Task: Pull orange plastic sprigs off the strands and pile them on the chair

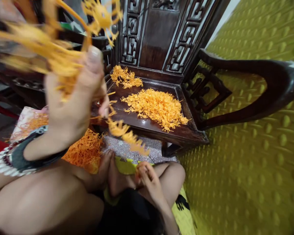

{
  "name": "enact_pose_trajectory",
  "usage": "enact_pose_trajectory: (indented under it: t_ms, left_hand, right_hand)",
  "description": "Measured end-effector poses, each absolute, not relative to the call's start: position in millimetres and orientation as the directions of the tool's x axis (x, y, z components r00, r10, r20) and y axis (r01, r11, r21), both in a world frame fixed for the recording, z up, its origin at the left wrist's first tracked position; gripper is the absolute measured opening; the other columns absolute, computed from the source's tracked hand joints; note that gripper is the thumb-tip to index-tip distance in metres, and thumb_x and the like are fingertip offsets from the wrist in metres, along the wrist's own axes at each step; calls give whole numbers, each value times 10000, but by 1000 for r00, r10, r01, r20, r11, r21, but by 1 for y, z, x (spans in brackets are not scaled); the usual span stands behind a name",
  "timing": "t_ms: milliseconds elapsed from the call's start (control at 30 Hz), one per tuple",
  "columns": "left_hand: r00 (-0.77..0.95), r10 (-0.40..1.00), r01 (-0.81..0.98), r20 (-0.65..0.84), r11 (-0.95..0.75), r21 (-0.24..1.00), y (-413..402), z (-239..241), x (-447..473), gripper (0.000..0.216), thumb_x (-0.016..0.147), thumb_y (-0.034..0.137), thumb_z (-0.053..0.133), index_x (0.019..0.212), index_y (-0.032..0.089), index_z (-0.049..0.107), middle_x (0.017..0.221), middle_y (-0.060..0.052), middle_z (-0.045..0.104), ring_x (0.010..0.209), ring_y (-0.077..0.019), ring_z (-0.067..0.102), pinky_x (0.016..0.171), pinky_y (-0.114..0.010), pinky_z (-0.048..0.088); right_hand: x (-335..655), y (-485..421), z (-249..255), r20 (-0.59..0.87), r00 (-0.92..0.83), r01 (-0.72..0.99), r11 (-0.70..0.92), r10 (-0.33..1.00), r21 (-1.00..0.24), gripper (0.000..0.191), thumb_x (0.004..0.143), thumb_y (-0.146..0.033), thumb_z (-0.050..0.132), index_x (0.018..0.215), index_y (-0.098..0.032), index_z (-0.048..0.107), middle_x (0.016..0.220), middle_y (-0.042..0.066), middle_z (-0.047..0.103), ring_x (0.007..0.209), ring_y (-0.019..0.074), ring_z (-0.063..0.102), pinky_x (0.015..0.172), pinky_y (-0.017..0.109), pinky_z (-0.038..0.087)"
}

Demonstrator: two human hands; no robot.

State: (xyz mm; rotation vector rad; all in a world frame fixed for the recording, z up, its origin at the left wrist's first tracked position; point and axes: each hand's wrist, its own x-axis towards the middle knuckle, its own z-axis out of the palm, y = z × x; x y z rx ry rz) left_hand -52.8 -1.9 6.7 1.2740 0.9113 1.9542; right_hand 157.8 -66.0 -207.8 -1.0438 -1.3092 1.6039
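Note:
My left hand (75,94), raised close to the camera, is closed around a bunch of orange plastic strands (61,58) with small spiky, many-armed pieces on them. The near strands are smeared by motion. Below its fingers, a blurred row of small orange pieces (122,130) slants down towards my right hand (148,178). That hand is over my lap with its fingers pinched together; what they hold, if anything, is too small to make out. On the dark wooden chair seat (117,107) lie a large heap of orange pieces (159,106) and a smaller heap (126,77).
A tangle of thin orange strands (84,151) lies by my legs, with more on a pale bag (26,124) at the left. The chair's curved armrest (254,71) juts out at the right before a yellow-green padded wall (247,169). Speckled floor (117,145) shows below the seat.

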Motion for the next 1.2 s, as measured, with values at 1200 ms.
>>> enact_pose_trajectory:
  t_ms: [1200]
  left_hand:
    - [-387,852,-393,352,-498,773,0,-2,-50,207,846,103,525,648,160,505,623,45,461,543,-58,489,723,-238,544]
  right_hand:
    - [122,70,-104,457,-453,72,543,765,-837,578,635,-540,766,1101,-235,613,1083,73,660,1002,241,591,944,437,424]
